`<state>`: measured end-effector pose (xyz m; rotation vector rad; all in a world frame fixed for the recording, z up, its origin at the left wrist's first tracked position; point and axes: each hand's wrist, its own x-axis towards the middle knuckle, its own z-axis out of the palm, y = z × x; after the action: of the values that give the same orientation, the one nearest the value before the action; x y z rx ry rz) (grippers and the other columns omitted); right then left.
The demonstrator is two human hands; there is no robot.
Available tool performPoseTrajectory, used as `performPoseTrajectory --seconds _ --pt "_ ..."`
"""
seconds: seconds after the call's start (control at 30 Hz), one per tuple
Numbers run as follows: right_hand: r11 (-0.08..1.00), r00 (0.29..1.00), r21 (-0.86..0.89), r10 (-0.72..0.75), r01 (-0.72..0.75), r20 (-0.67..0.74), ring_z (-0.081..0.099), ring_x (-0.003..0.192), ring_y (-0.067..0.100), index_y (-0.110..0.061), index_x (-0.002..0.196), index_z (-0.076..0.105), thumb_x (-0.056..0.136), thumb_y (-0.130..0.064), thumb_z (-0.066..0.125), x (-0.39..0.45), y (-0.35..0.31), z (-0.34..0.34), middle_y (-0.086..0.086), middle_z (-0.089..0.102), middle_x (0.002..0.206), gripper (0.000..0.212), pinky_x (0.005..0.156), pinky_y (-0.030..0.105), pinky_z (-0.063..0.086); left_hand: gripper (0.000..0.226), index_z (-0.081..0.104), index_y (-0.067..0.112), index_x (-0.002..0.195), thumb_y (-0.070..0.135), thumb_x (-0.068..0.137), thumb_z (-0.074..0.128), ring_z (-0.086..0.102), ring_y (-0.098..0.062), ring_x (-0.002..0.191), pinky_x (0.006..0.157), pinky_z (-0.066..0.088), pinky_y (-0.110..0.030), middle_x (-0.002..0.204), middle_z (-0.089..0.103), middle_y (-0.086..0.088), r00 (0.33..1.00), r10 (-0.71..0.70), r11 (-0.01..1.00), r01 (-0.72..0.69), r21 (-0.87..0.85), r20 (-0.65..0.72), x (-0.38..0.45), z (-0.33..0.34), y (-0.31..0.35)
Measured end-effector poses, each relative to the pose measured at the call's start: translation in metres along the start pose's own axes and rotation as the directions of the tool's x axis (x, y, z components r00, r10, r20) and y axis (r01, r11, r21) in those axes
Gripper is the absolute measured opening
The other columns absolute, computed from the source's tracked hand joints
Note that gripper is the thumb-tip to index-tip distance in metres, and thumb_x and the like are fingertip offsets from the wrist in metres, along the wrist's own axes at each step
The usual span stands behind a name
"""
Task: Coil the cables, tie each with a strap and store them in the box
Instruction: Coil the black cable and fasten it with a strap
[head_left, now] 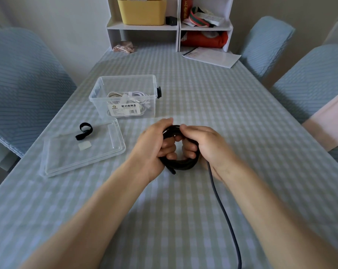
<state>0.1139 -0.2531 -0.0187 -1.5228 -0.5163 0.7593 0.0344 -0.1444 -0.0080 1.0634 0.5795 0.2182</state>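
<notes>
— Where's the cable?

— The black cable (180, 165) is a tight round coil held above the middle of the worktop (212, 98). The left hand (152, 146) has its fingers curled through the coil, grasping it; the right hand (201, 144) pinches the top of the loop and wraps the right side. A loose tail runs from under the right wrist toward the near edge.

— Room around it?

— Open checked cloth lies to the right and near. To the left, the clear plastic lid (82, 150) lies flat, a black strap (84, 131) looped on it with a small white pad beside that. Just beyond the hands stands the clear storage box (125, 96), open-topped, with coiled white cables (129, 95) inside.

— Edges?

— Padded blue chairs (24, 84) flank both long sides. At the far end stands a white shelf unit (170, 26) holding a yellow bin (142, 11), with papers (212, 57) lying near it.
</notes>
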Motion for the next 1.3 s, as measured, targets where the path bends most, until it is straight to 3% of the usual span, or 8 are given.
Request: performPoseTrajectory --seconds 0.2,0.43,0.57,0.73,0.8,1.0,1.2,1.3 --pt "0.900 0.997 0.431 0.046 -0.070 0.065 0.058 0.059 0.017 -0.004 0.090 0.064 0.101 -0.031 0.051 -0.001 0.000 0.011 0.002 0.050 0.058 0.032 0.069 0.030 0.048 0.033 0.038 0.017 0.069 0.021 0.100 0.047 0.016 -0.010 0.038 0.043 0.024 -0.022 0.048 0.022 0.004 0.992 0.031 0.944 -0.070 -0.322 -0.126 0.004 -0.005 0.003" --pt "0.976 0.997 -0.210 -0.064 0.056 -0.034 0.041 0.045 0.008 -0.014 0.076 0.060 0.106 -0.033 0.041 -0.003 -0.004 0.007 -0.011 0.040 0.046 0.041 0.058 0.027 0.037 0.020 0.054 0.007 0.080 0.018 0.094 0.044 0.027 -0.014 0.042 0.044 0.039 -0.027 0.052 0.044 -0.001 1.000 -0.030 0.995 0.030 0.091 -0.002 -0.005 -0.004 0.008" --pt "0.972 0.999 -0.235 -0.033 0.029 -0.016 0.047 0.049 0.008 -0.011 0.083 0.063 0.104 -0.038 0.044 -0.003 -0.003 0.007 -0.010 0.045 0.049 0.039 0.057 0.024 0.041 0.026 0.056 0.009 0.081 0.027 0.099 0.057 0.025 -0.009 0.039 0.038 0.030 -0.022 0.045 0.043 0.005 0.998 0.026 0.984 -0.015 0.178 -0.061 -0.003 0.000 0.002" --pt "0.962 0.988 -0.229 -0.133 0.147 0.075 0.065 0.070 0.008 -0.024 0.113 0.066 0.098 -0.026 0.060 -0.006 0.000 0.002 -0.007 0.064 0.070 0.016 0.076 0.033 0.053 0.034 0.042 0.017 0.070 0.024 0.097 0.062 0.020 -0.008 0.035 0.032 0.022 -0.019 0.049 0.021 0.004 0.989 0.007 0.994 -0.023 -0.107 -0.145 0.006 -0.009 0.005" --pt "0.962 0.981 -0.201 -0.167 0.183 0.095 0.067 0.070 0.011 -0.023 0.114 0.066 0.103 -0.021 0.051 -0.005 -0.001 0.001 -0.005 0.064 0.069 0.019 0.078 0.037 0.053 0.033 0.045 0.017 0.069 0.027 0.096 0.063 0.019 -0.009 0.037 0.033 0.024 -0.019 0.049 0.021 0.005 0.992 0.017 0.999 -0.021 -0.029 -0.127 0.005 -0.012 0.008" --pt "0.927 0.989 -0.350 -0.149 0.136 -0.012 0.057 0.053 0.010 -0.015 0.095 0.069 0.105 -0.036 0.042 -0.003 -0.001 0.005 -0.011 0.049 0.049 0.036 0.052 0.017 0.042 0.031 0.059 0.007 0.096 0.038 0.098 0.059 0.028 -0.012 0.040 0.041 0.038 -0.026 0.047 0.037 0.005 0.988 0.145 0.913 -0.115 0.391 -0.048 -0.001 -0.005 0.003" --pt "0.986 1.000 0.165 0.014 -0.017 0.023 0.066 0.065 0.016 -0.012 0.095 0.071 0.097 -0.029 0.061 -0.004 -0.005 0.005 -0.001 0.060 0.065 0.020 0.064 0.027 0.052 0.030 0.044 0.015 0.076 0.028 0.099 0.061 0.025 -0.009 0.038 0.035 0.026 -0.020 0.044 0.030 0.007 0.964 0.164 0.982 -0.180 -0.062 -0.207 0.004 -0.002 0.005" --pt "0.982 1.000 0.190 0.002 -0.005 0.013 0.065 0.065 0.018 -0.009 0.091 0.069 0.098 -0.019 0.058 -0.002 -0.002 0.009 0.000 0.058 0.063 0.016 0.070 0.032 0.050 0.029 0.045 0.017 0.076 0.028 0.099 0.060 0.025 -0.009 0.037 0.035 0.029 -0.020 0.047 0.030 0.005 0.970 0.121 0.981 -0.149 -0.123 -0.210 0.005 -0.006 0.008"
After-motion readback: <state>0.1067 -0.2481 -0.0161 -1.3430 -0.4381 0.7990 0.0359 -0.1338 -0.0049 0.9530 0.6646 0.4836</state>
